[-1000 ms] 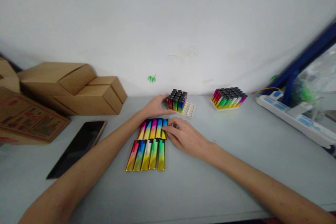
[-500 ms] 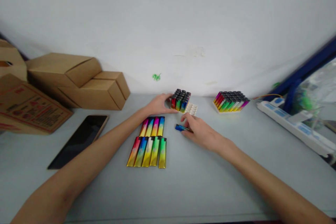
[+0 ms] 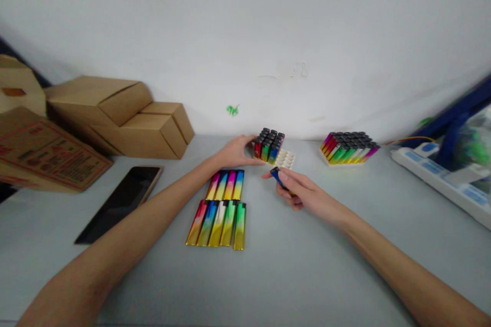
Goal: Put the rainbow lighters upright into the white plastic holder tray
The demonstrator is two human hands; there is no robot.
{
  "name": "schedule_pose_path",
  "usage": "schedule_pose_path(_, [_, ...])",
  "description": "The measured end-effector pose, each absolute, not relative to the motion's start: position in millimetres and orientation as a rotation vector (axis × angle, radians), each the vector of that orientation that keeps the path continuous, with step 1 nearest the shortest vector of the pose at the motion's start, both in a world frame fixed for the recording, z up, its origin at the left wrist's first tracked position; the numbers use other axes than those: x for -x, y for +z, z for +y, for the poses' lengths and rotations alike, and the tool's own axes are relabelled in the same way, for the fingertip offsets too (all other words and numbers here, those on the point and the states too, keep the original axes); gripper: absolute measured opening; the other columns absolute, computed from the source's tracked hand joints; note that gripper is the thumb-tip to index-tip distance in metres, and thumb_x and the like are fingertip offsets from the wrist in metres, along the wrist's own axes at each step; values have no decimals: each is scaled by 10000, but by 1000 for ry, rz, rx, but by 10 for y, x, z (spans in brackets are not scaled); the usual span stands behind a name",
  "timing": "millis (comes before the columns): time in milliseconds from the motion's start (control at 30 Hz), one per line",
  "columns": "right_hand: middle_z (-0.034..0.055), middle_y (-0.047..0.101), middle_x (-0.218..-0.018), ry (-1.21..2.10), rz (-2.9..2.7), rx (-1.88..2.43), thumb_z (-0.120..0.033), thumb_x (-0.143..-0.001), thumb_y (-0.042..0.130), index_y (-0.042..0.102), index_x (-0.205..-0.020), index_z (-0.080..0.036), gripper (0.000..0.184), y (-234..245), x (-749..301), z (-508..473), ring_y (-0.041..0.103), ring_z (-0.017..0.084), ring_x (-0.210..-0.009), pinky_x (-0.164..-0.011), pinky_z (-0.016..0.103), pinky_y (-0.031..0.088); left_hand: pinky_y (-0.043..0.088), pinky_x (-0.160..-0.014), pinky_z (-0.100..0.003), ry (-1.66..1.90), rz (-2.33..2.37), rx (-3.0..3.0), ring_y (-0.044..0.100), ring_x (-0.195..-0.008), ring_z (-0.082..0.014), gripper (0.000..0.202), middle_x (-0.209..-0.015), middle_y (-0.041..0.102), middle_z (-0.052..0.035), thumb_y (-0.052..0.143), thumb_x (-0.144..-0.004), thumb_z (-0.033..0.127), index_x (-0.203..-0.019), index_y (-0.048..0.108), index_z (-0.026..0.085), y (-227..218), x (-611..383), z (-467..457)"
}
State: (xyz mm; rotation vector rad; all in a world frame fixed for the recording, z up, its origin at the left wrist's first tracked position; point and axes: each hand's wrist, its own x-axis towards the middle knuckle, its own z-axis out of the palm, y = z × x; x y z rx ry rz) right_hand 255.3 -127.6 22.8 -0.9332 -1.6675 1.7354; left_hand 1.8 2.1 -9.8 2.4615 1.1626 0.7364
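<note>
- Head view, from the right hand point(image 3: 297, 189): power strip point(image 3: 433, 167) at 3 o'clock, cut off; cardboard boxes point(image 3: 140, 138) at 10; phone point(image 3: 123, 202) at 9, partly behind the left forearm point(image 3: 153, 218).
- It pinches a blue lighter point(image 3: 276, 174), lower end hidden; tray point(image 3: 286, 159) at 12.
- Left hand point(image 3: 238, 151) spread wide against standing lighters point(image 3: 268, 147), fingertips hidden.

Blue lighter point(image 3: 276, 175), tilted, in R hand point(image 3: 305, 192), near white tray point(image 3: 288, 159): upright multicol. lighters point(image 3: 269, 147) w/ blk tops on L side, round slots showing on R. Flat on tabletop point(image 3: 307, 271): upper row point(image 3: 230, 186) of 4 lighters, lower row point(image 3: 217, 226) of 5, gold btms.
</note>
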Motion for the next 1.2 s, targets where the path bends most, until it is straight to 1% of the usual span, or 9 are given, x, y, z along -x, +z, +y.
schedule_pose_path(100, [-58,397,-715,1689,-1656,879,-652,-1031,507,626,-1061,-173,495,230,-2563,-1294,350,88,-566,-501,230,312,520,-1030,-504,723,1200,-2452,674,-1121,-368,872,-1266,732,-166,821,-717,700,-1356,655,130,-88,-18,14])
schedule_pose_path(267, [-49,574,-784,1544,-1637,817,-567,-985,658,503,-1133,-246,386,250,-2580,-1331,432,98,-569,-503,232,335,533,-1003,-498,686,1233,-2440,685,-1086,-363,856,-1221,746,-152,809,-715,713,-1333,669,137,-44,-33,-9])
schedule_pose_path(367, [-77,465,-689,1309,-1674,922,-575,-1006,614,541,-1112,-236,362,282,-2579,-1371,369,102,-573,-513,233,284,530,-1014,-496,690,1248,-2425,686,-1098,-365,849,-1223,747,-142,807,-709,719,-1325,671,151,-29,-41,-19])
schedule_pose_path(433, [-66,402,-668,1132,-1720,1024,-589,-1002,601,588,-965,-206,386,310,-2571,-1399,361,104,-594,-529,243,271,526,-1026,-491,694,1236,-2423,683,-1123,-369,842,-1239,743,-141,801,-712,725,-1320,672,157,-21,-44,-23])
schedule_pose_path(533, [-46,369,-640,951,-1788,1130,-581,-996,570,514,-718,-195,480,349,-2553,-1424,340,105,-603,-540,261,253,528,-1028,-474,704,1205,-2427,688,-1121,-362,804,-1240,744,-132,795,-721,729,-1287,684,168,-9,-44,-25])
schedule_pose_path(733, [-38,332,-616,794,-1775,1185,-450,-919,542,424,-646,-215,379,406,-2536,-1414,306,108,-588,-551,272,234,534,-1028,-466,697,1228,-2434,689,-1078,-347,820,-1237,746,-126,795,-717,739,-1289,684,162,-22,-26,-5])
schedule_pose_path(900, [-36,340,-629,804,-1769,1185,-415,-905,524,432,-659,-215,330,402,-2541,-1404,317,110,-595,-561,272,241,527,-1046,-462,684,1248,-2427,689,-1098,-347,838,-1275,736,-133,794,-727,727,-1327,664,157,-35,-15,0])
schedule_pose_path(1033, [-42,357,-643,820,-1769,1203,-515,-979,534,467,-697,-204,425,369,-2558,-1389,328,111,-614,-562,274,245,537,-1029,-447,690,1214,-2434,692,-1099,-341,799,-1257,743,-131,792,-736,714,-1293,681,152,-25,-18,4])
schedule_pose_path(1200, [-36,495,-714,901,-1788,1139,-573,-1061,479,625,-968,-189,421,329,-2615,-1334,457,124,-648,-598,260,369,549,-999,-449,693,1204,-2463,697,-1048,-333,772,-1208,759,-127,792,-748,704,-1279,697,152,-21,-15,9])
